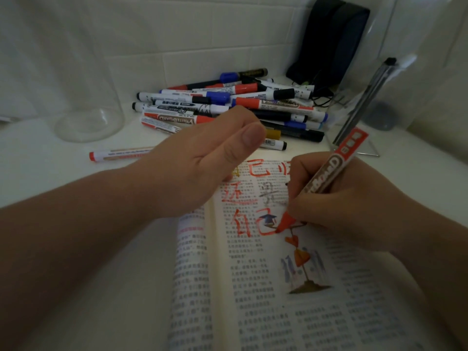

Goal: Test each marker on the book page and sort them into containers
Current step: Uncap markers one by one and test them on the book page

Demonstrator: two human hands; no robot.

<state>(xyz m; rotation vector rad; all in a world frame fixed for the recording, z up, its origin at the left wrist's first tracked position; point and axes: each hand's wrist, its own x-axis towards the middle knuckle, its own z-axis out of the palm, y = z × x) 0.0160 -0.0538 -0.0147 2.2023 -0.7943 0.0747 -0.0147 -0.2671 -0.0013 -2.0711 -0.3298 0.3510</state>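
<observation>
- Pinching the marker (329, 173) low on its barrel, our right hand (354, 206) has its fingers curled tight round it. The red tip rests on the right page of the book (253, 287), at the end of a red stroke.
- Our left hand (202, 163) sits over the top of the book's gutter, fingers curled in and thumb laid along the forefinger. We cannot tell whether it hides the cap.
- We could smear the red ink if the right hand slides left across the strokes, which look fresh.
- We could squash the nib or bleed through the thin paper by bearing down too hard.
- The pages bulge at the gutter, so if the left hand lifts we think the book may close on the marks.
- If the cap goes astray, we would be sorting an open marker that may dry out or stain its neighbours.
- The pile (228, 102) lies loose just beyond the left knuckles. A nudge could roll it, or let the tested marker mix back in with the untested ones.
- One stray marker (121, 153) lies apart on the left.
- The glass jar (88, 117), far left, shows nothing inside.
- The clear holder (359, 148), far right, has one dark pen (364, 97) leaning in it. We make out no other marker there.
</observation>
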